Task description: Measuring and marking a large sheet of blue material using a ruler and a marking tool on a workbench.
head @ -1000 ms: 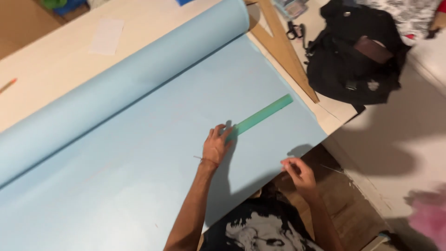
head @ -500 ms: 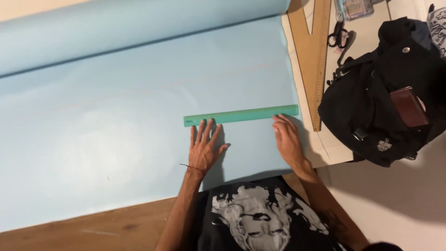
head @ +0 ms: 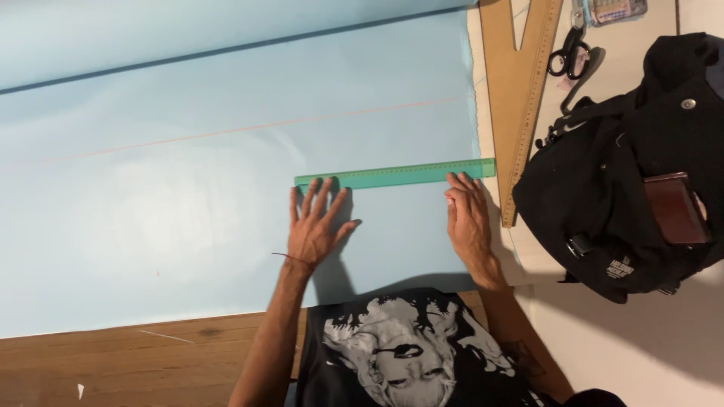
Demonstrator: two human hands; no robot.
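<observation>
Since half a second ago: almost nothing shifted. Both hands sit where they were against the ruler; the left fingers look slightly more fanned.

Left hand: fingers spread wide and flat, palm down on the light blue paper sheet, grasping nothing. Fingertips touch or just overlap the near edge of the green ruler at its left end. Looks like it's pinning both ruler and paper so neither slides.

Right hand: also flat, fingers close together and extended, tips at the ruler's near edge close to its right end. Holding nothing; pressing down, by my read.

Ruler lies nearly level across the sheet, slightly tilted up to the right, its right tip reaching the paper's right edge. It sits on the far side of both sets of fingertips, spanning between the hands.

Faint reddish line runs across the paper farther up, well apart from the ruler.

Outward: the rolled part of the paper at the top; a wooden set square just beside the ruler's right tip; black scissors beyond; a black backpack to the right; wooden table edge near the person.
</observation>
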